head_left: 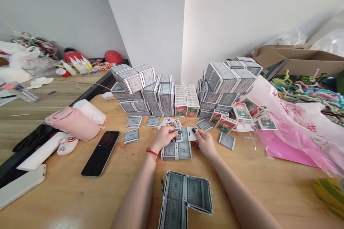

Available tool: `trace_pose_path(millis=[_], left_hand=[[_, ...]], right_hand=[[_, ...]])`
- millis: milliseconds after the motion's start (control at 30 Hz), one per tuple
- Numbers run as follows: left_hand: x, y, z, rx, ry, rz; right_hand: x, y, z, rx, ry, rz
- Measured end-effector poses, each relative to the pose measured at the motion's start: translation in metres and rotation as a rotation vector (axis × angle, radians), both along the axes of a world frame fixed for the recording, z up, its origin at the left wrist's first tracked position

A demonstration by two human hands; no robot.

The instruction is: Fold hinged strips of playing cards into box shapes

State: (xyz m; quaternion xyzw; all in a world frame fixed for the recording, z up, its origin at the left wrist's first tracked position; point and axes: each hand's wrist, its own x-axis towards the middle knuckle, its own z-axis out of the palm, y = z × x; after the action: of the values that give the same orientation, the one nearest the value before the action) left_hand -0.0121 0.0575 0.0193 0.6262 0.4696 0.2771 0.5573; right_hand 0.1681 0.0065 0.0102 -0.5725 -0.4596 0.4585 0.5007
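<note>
In the middle of the table, a block built of folded playing cards (184,150) lies between my hands, patterned backs facing up. My left hand (167,138), a red string bracelet on its wrist, pinches at the block's upper left part. My right hand (204,140) grips a playing card (191,134) at the block's right side, its white face partly showing. Behind them lie loose face-up cards (170,122). Nearer me sits an L-shaped piece made of cards (176,200) with dark edges.
Stacked card blocks (134,82) rise behind on the left, more blocks (225,78) on the right, with boxed decks (186,100) between. A phone (100,154) and pink bottle (73,123) lie left. Card boxes (242,111) and pink plastic (290,125) lie right.
</note>
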Motion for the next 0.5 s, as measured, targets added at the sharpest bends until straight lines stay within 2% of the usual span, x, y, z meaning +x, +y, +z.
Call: trace_pose_path(millis=[267, 500], left_hand=[[0.005, -0.002, 0.002, -0.06, -0.063, 0.027], [0.007, -0.001, 0.003, -0.096, -0.134, -0.007]], right_hand=[[0.002, 0.001, 0.004, -0.026, 0.057, 0.002], [0.011, 0.006, -0.005, -0.065, 0.219, -0.018]])
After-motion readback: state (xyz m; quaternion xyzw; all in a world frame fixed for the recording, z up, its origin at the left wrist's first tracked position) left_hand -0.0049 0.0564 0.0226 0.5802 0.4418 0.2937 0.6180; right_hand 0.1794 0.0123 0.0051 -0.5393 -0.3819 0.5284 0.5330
